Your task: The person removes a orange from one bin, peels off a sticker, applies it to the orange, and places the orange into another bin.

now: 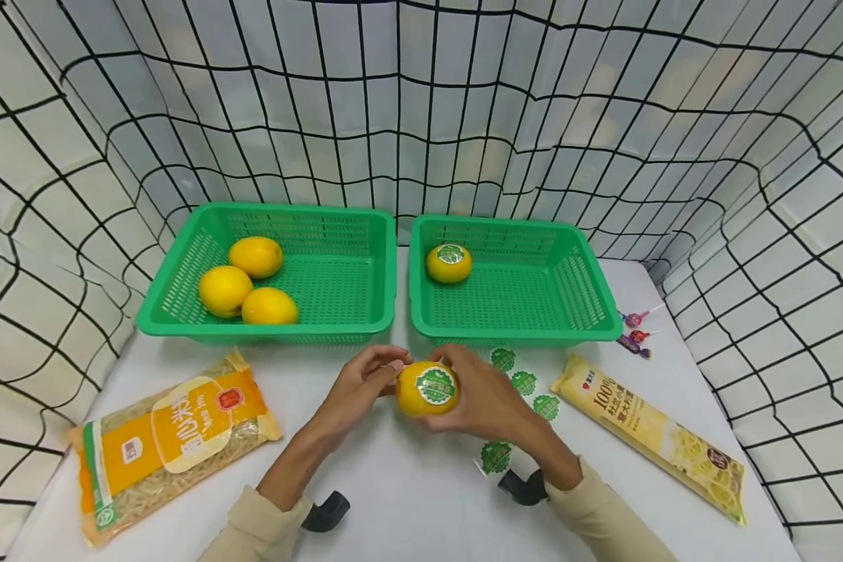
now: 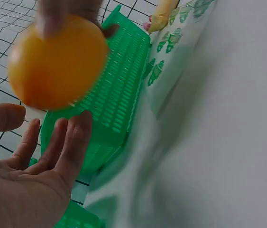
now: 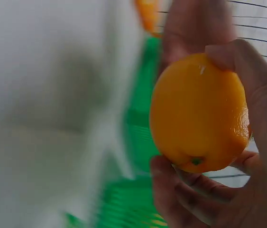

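Note:
A yellow citrus fruit [image 1: 427, 388] with a round green sticker on its face is held just above the white table [image 1: 407, 499], in front of the two baskets. My right hand [image 1: 472, 394] grips it from the right, fingers [image 3: 247, 71] curled round its skin [image 3: 197, 114]. My left hand [image 1: 382, 375] is at its left side. In the left wrist view that hand's fingers [image 2: 71, 142] lie loosely straight just under the fruit [image 2: 57, 59]. Several more green stickers [image 1: 523, 382] lie on a sheet to the right of my right hand.
The left green basket [image 1: 365, 312] holds three plain yellow fruits [image 1: 225, 290]. The right green basket [image 1: 590, 312] holds one stickered fruit [image 1: 449, 263]. A noodle bag [image 1: 172, 437] lies front left and a pasta packet [image 1: 653, 433] front right. Lollipops [image 1: 635, 328] lie by the right basket, and grid cloth walls stand around.

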A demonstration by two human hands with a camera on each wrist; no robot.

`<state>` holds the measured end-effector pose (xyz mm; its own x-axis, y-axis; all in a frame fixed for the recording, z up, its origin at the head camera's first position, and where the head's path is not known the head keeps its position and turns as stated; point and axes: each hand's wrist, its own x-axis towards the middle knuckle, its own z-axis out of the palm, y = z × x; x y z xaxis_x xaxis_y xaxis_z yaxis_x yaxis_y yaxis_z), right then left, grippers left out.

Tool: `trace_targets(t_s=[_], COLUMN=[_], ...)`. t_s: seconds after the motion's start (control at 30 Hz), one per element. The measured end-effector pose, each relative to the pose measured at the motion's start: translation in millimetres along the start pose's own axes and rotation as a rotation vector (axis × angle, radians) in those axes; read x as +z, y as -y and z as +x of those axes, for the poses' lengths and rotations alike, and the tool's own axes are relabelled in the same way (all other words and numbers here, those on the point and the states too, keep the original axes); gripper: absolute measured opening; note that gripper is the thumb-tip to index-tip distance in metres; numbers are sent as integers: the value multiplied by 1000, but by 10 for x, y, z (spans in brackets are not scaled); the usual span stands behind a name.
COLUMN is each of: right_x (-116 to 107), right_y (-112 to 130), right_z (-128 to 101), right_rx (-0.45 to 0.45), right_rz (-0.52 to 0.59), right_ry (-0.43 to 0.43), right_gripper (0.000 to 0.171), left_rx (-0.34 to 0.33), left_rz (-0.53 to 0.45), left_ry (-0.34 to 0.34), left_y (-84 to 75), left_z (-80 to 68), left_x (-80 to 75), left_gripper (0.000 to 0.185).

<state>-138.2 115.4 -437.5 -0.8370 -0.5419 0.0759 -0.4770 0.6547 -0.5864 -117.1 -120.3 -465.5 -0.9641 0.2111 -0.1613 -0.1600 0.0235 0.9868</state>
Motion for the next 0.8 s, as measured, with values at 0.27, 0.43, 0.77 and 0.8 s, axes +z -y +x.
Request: trace_targets(t_s=[0.27, 0.43, 0.77, 0.8], right_x=[-1145, -1449, -1216, -1194], right_y=[-404, -935, -1453, -1462], right_z=[538, 1177, 1717, 1724], right_rx=[47, 169, 409, 409], right_rz=[-39, -202, -235, -219], right_ry=[20, 155, 336, 330], right_gripper=[81, 81, 84, 83], left_rx=[-45, -27, 27, 26], left_rz=[16, -15, -112, -114], left_ry=[-28, -52, -98, -97], left_y=[-70, -41, 11, 13], left_z=[439, 555, 507, 513], left_x=[200, 332, 377, 379], left_gripper=[47, 48, 41, 41])
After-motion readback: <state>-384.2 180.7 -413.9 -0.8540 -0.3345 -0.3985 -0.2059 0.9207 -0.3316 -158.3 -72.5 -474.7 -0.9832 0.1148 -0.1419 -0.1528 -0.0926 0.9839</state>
